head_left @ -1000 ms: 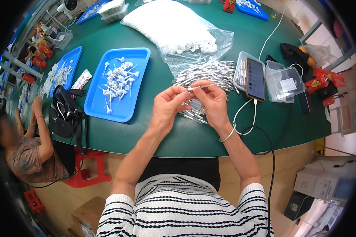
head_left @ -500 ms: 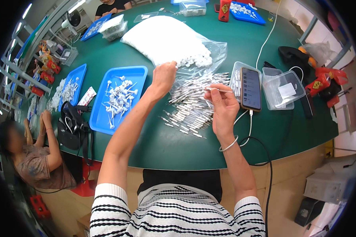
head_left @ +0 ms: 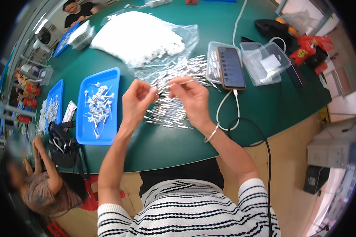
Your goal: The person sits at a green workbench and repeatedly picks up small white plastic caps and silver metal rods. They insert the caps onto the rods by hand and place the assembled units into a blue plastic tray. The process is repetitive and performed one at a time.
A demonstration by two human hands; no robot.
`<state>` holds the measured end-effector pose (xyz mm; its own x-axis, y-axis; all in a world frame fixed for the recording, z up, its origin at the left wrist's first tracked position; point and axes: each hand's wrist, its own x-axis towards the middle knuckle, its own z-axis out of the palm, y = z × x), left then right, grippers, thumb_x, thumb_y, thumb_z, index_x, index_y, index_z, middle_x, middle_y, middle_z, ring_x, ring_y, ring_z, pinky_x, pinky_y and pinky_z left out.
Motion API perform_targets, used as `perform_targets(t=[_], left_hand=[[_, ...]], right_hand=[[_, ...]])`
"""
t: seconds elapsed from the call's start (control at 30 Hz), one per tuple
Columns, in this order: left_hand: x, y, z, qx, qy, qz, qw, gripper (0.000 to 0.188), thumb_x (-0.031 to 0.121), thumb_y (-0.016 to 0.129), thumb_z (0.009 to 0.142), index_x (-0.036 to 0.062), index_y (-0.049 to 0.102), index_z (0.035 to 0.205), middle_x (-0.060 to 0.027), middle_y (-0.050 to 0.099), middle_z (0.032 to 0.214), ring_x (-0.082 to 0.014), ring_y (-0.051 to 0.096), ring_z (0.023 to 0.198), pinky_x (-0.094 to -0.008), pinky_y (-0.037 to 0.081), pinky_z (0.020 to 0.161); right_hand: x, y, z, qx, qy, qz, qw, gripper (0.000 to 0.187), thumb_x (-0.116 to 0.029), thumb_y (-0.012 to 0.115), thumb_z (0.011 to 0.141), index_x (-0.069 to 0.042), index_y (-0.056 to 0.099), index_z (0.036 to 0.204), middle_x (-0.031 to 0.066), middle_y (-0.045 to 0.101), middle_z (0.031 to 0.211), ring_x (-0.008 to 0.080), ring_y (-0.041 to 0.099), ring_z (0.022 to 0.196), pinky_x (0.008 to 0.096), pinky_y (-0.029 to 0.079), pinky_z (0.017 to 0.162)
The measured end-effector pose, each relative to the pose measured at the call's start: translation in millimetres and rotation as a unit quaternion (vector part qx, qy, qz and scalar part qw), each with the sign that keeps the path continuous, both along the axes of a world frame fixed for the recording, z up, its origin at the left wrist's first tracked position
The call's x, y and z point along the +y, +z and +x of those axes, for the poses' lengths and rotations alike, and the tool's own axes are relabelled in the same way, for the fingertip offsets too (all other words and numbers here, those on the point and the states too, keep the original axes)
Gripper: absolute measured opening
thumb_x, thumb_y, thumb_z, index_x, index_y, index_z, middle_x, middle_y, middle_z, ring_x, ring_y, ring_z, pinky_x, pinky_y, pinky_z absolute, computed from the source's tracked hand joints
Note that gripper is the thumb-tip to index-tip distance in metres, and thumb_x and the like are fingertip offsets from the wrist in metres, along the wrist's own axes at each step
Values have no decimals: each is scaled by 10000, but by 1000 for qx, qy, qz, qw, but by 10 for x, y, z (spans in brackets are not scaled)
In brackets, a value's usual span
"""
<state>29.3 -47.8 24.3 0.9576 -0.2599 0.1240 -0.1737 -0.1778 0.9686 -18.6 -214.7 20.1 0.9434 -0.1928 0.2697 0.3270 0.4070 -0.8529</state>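
Note:
My left hand (head_left: 137,103) is closed in a pinch on a small white piece (head_left: 154,90), mostly covered by the fingertips. Close beside it, my right hand (head_left: 193,102) pinches a slim metal stick (head_left: 185,82) between thumb and fingers. The two hands nearly meet over a heap of similar slim sticks with white bands (head_left: 168,113). Beyond them lies a large clear plastic bag (head_left: 188,37) full of small white pieces (head_left: 166,49), open toward the right. To the left, a blue tray (head_left: 81,132) holds several sticks with white heads (head_left: 99,104).
A phone (head_left: 230,67) on a white cable rests against a clear box (head_left: 213,46) of sticks. Further right is another clear box (head_left: 261,81). A black bag (head_left: 65,148) lies left of the tray. One co-worker (head_left: 43,185) sits at left, another (head_left: 78,14) at the far side.
My left hand has come back from the bag toward me, now pinching a small white piece. My right hand has moved left with its stick, close to it. The view has shifted.

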Motion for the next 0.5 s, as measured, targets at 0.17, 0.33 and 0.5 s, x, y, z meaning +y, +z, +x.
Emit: perform_targets(t=[0.17, 0.33, 0.5], left_hand=[[47, -127, -305, 74, 31, -138, 987, 152, 35, 631, 876, -37, 593, 1004, -110, 681, 893, -152, 670, 803, -229, 531, 656], [93, -253, -265, 98, 13, -191, 977, 260, 48, 631, 878, -45, 596, 1118, -114, 676, 961, -153, 656, 855, -256, 535, 726], [167, -344, -257, 135, -10, -199, 971, 286, 57, 639, 869, -26, 602, 1140, -105, 670, 979, -139, 641, 860, -279, 529, 797]], right_hand=[[152, -21, 37, 8, 46, -34, 998, 113, -64, 589, 905, 17, 637, 967, 38, 624, 826, 70, 594, 737, 213, 495, 646], [364, -6, 53, 26, 68, -28, 997, 157, -127, 566, 940, 15, 628, 965, 24, 606, 791, 55, 567, 716, 201, 484, 626], [400, -174, 37, 47, 91, -29, 994, 177, -122, 538, 956, 22, 614, 1024, 57, 646, 898, 80, 606, 784, 210, 518, 700]])
